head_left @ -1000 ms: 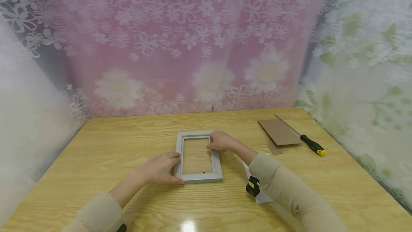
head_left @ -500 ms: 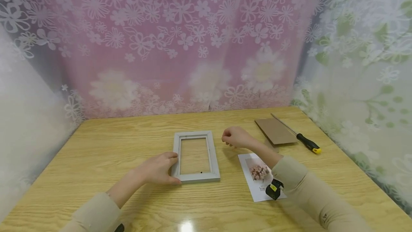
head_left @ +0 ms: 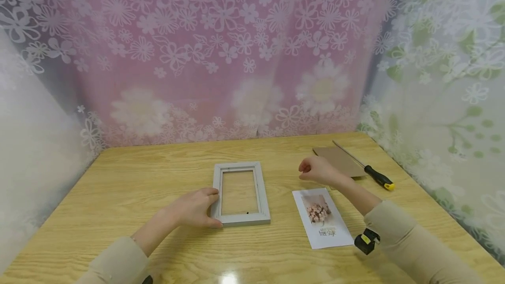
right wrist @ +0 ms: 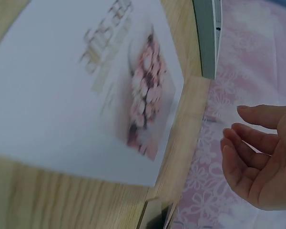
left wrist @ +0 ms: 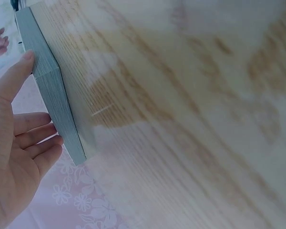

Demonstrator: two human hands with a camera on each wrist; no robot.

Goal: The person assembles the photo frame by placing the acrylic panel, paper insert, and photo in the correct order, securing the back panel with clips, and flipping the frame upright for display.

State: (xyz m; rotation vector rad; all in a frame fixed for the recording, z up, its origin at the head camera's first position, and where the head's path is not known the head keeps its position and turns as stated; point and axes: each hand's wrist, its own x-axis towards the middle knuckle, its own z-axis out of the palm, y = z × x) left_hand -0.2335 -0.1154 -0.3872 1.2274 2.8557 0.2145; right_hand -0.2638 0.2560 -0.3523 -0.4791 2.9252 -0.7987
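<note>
A grey picture frame (head_left: 247, 220) lies flat on the wooden table, with a small dark speck inside its lower edge. My left hand (head_left: 196, 207) rests against its near left corner, thumb at the front edge and fingertips along the left side; the left wrist view shows these fingertips (left wrist: 56, 139) on the frame's outer side (left wrist: 62, 107). My right hand (head_left: 318, 171) hovers above the table right of the frame, fingers loosely bent and thumb apart from them (right wrist: 264, 160), with nothing visible between them. Just below it lies a white printed card (head_left: 322, 219) with pink flowers and lettering.
A brown backing board (head_left: 342, 160) lies at the back right, partly behind the right hand. Beside it is a long screwdriver (head_left: 378, 177) with a black and yellow handle. A pink flowered curtain (head_left: 189, 78) hangs behind the table's back edge.
My right hand has left the frame's right side and moved right, over beside the backing board, uncovering the printed card. My left hand has stayed on the frame.
</note>
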